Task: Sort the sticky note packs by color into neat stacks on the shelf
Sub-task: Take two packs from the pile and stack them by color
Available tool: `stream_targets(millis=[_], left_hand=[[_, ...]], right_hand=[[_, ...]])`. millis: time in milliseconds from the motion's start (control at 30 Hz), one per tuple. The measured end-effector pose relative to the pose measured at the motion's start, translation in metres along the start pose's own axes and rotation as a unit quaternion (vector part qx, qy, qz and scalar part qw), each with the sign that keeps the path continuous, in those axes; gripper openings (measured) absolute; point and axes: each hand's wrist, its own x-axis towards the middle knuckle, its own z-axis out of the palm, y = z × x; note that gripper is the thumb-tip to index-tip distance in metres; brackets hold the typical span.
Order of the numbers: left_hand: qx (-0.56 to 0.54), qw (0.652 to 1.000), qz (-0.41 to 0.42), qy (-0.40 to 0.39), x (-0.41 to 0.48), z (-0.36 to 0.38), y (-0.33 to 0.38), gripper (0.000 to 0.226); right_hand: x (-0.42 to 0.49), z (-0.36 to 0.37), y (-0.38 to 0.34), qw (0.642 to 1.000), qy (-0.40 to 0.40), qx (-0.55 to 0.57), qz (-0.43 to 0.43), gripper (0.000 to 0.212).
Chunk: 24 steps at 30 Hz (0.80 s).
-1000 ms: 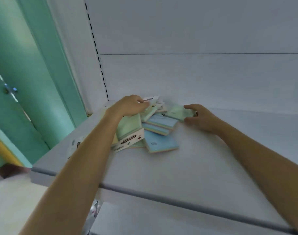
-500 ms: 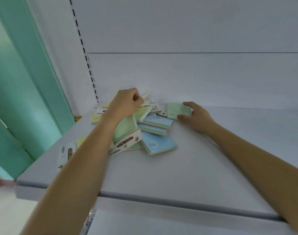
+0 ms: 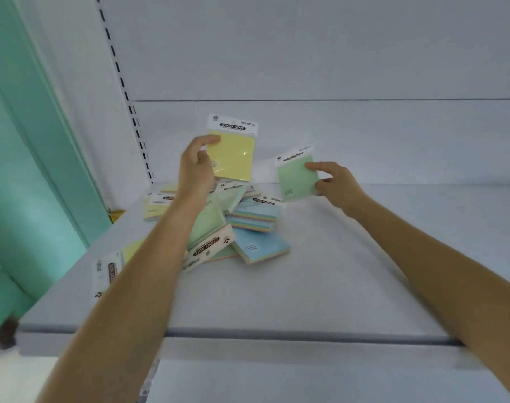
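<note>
Since half a second ago we have lifted both hands off the pile. Our left hand (image 3: 196, 167) now pinches a yellow pack (image 3: 232, 154) by its left edge and holds it upright above the pile (image 3: 233, 225), where before it was pressed down among the packs. Our right hand (image 3: 336, 184) grips a green pack (image 3: 297, 177) by its right edge, raised and tilted just right of the pile; earlier that pack lay flat on the shelf (image 3: 349, 271). The remaining packs sit jumbled toward the shelf's back left corner, one (image 3: 105, 271) near the left edge. The shelf's right half and front lie bare.
</note>
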Motion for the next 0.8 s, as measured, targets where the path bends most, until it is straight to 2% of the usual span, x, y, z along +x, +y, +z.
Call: stream_targets(millis=[200, 333, 533, 800], left_hand=[[0.008, 0.997, -0.02, -0.07, -0.016, 0.028, 0.022, 0.041], [0.044, 0.989, 0.012, -0.144, -0.027, 0.069, 0.037, 0.039], [0.016, 0.976, 0.005, -0.219, -0.08, 0.179, 0.061, 0.04], [-0.008, 0.969, 0.016, -0.246, -0.181, 0.349, 0.095, 0.04]], right_hand=[[-0.02, -0.034, -0.009, 0.994, 0.038, 0.1, 0.035, 0.049], [-0.048, -0.077, 0.002, 0.987, 0.088, 0.123, 0.051, 0.051], [-0.102, -0.181, 0.036, 0.981, 0.156, 0.096, 0.067, 0.053], [-0.184, -0.347, 0.103, 0.97, 0.213, 0.043, 0.111, 0.052]])
